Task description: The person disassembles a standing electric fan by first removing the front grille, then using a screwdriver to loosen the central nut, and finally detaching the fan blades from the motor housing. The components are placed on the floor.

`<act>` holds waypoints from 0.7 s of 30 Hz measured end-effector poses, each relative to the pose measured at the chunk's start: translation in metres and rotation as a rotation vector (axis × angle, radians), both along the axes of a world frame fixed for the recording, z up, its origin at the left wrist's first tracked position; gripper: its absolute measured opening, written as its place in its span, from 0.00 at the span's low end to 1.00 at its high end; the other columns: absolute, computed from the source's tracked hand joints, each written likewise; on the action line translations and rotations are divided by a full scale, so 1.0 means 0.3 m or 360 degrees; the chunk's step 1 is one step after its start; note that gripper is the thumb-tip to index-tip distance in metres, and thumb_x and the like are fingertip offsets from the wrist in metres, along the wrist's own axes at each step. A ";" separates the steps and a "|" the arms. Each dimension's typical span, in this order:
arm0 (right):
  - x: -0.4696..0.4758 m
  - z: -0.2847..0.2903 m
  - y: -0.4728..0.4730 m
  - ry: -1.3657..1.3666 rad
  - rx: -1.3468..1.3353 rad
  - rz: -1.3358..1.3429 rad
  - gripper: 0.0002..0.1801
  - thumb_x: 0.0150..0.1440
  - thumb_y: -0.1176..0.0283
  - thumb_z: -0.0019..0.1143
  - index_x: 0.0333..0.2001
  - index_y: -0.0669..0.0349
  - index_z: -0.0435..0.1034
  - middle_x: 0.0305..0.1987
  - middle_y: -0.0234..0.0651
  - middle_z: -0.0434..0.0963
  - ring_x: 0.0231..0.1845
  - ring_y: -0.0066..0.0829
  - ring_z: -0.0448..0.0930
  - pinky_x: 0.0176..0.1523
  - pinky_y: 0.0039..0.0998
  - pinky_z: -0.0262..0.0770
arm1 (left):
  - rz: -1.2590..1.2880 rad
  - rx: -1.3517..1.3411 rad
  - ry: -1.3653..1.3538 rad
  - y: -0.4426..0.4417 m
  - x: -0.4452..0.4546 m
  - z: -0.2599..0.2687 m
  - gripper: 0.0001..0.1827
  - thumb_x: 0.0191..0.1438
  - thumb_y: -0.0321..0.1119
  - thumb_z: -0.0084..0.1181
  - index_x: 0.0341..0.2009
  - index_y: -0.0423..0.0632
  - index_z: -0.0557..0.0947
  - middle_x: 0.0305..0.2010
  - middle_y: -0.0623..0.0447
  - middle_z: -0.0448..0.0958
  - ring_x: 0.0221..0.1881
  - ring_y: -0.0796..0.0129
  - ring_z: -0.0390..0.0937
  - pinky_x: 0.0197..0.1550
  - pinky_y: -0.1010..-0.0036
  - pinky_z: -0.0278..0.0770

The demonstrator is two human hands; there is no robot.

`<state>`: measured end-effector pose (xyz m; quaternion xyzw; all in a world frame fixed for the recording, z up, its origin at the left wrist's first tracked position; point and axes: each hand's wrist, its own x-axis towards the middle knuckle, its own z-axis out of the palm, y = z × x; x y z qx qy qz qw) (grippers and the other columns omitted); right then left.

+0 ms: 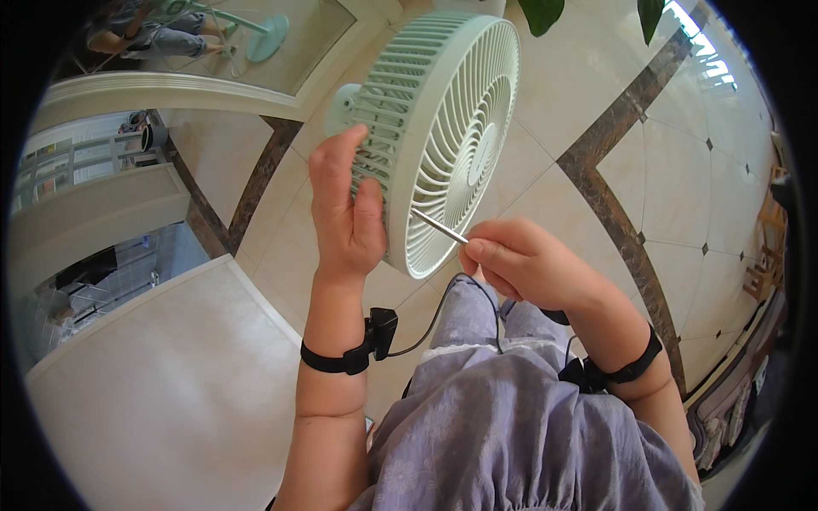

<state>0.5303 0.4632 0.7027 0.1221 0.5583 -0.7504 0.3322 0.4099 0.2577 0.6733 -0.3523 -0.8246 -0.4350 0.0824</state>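
A pale green electric fan (pixel 441 140) stands before me, its round grille facing right. My left hand (pixel 348 198) holds the ribbed side of the cage, fingers behind it and thumb along the near ribs. Between the fingers of my right hand (pixel 517 259) is the end of a thin metal screwdriver (pixel 441 227). Its tip meets the front ring of the grille at the lower left edge; whether a screw sits there cannot be seen. Behind the cage shows part of the fan's motor housing (pixel 342 105).
At lower left is a pale tabletop (pixel 172 389). A framed mirror (pixel 300 38) at upper left reflects the fan stand and a person. Green plant leaves (pixel 541 14) hang at the top. Tiled floor (pixel 556 83) with dark bands lies around, and wooden chair legs (pixel 763 255) are far right.
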 end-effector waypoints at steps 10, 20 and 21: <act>0.019 0.048 -0.014 0.0591 0.1030 0.0169 0.12 0.64 0.65 0.46 0.41 0.62 0.71 0.29 0.45 0.78 0.30 0.50 0.78 0.36 0.43 0.73 | -0.0012 0.0041 0.0016 0.017 0.008 0.008 0.24 0.55 0.34 0.47 0.58 0.44 0.74 0.49 0.43 0.70 0.47 0.52 0.70 0.50 0.64 0.71; 0.098 0.057 -0.010 0.0491 0.1262 0.0147 0.10 0.64 0.68 0.46 0.45 0.60 0.71 0.30 0.46 0.78 0.33 0.50 0.78 0.36 0.42 0.73 | -0.0251 -0.0066 0.0139 0.080 -0.002 0.019 0.21 0.55 0.29 0.49 0.55 0.48 0.76 0.63 0.36 0.66 0.57 0.41 0.70 0.54 0.58 0.71; 0.105 0.063 -0.008 0.0445 0.1250 0.0137 0.10 0.63 0.70 0.47 0.45 0.61 0.72 0.31 0.47 0.78 0.33 0.49 0.79 0.37 0.40 0.73 | -0.0313 -0.0092 0.0155 0.089 -0.006 0.023 0.20 0.55 0.29 0.49 0.54 0.48 0.76 0.64 0.35 0.66 0.59 0.40 0.69 0.55 0.57 0.71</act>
